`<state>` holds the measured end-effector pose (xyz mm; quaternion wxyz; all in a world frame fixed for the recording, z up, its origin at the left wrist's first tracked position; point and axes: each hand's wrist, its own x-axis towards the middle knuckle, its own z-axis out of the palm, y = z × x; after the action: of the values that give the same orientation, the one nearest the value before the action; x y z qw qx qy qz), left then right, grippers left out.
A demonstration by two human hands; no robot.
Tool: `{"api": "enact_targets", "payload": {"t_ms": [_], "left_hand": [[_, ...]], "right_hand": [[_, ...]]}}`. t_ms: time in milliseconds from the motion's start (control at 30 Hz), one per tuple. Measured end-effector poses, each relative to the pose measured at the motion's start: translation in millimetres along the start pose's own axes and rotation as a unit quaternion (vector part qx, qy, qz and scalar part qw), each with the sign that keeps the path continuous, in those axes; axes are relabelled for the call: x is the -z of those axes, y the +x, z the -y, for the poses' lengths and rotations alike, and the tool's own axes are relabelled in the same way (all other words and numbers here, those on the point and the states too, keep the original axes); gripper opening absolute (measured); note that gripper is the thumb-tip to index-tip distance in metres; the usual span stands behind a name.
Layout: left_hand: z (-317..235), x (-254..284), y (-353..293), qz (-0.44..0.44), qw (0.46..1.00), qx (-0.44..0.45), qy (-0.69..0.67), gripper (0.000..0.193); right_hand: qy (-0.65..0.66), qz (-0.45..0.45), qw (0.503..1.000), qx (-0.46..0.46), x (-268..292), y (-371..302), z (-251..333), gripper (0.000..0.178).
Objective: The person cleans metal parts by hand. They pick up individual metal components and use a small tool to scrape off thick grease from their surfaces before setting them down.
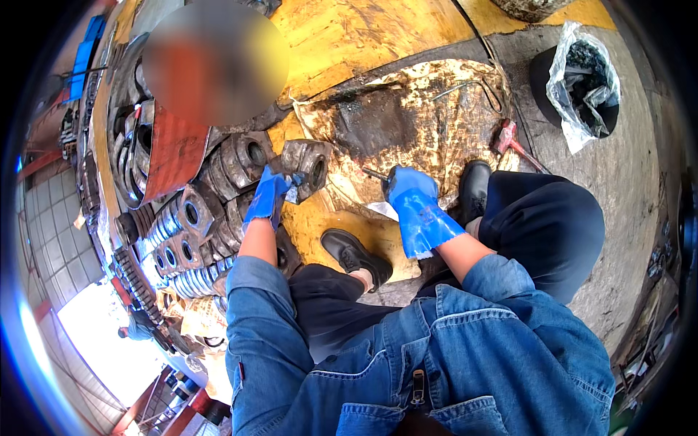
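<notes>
Steadiness is mattering: left hand point(267, 195) is gripping the rusty grey metal housing point(307, 166) while right hand point(408, 190) is clenching a thin metal tool point(375, 174).

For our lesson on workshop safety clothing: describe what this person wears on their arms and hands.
Both hands wear glossy blue rubber gloves: the left hand and the right hand, whose long cuff flares open at the forearm. The denim jacket's blue sleeves are rolled up, stitched at the seams.
</notes>
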<state>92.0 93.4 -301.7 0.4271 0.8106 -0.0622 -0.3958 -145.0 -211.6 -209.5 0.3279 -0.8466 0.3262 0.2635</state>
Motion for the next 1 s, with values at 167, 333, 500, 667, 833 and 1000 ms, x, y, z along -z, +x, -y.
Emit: {"api": "enact_targets", "payload": {"t_ms": [167,333,500,667,833,1000], "left_hand": [[-64.1,-53.7,-18.4,-0.018,0.866,-0.144,0.479,0.016],[-113.4,-81.8,-33.8,-0.04,0.837,-0.211,0.503,0.017],[-151.8,-101.7,-41.8,-0.028,0.937,-0.153,0.314,0.01],[-119.9,-96.7,-46.7,-0.015,0.991,-0.123,0.052,0.02],[-74.1,-147.4,-50.4,-0.054,0.938,-0.003,-0.341,0.026],[-59.6,-153.8,-61.5,-0.066,0.877,0.055,-0.473,0.034]], "right_hand": [[-0.023,0.017,0.999,0.017,0.6,12.5,-7.0,0.022],[0.007,-0.002,1.0,0.001,-0.7,7.8,-3.4,0.019],[0.005,0.001,1.0,0.012,-13.1,15.0,-18.2,0.022],[0.059,0.002,0.998,-0.013,-7.3,6.7,-24.8,0.024],[0.131,-0.005,0.988,-0.076,-15.6,11.7,-61.5,0.038],[0.152,-0.033,0.987,-0.033,-29.8,4.3,-69.4,0.043]]}}
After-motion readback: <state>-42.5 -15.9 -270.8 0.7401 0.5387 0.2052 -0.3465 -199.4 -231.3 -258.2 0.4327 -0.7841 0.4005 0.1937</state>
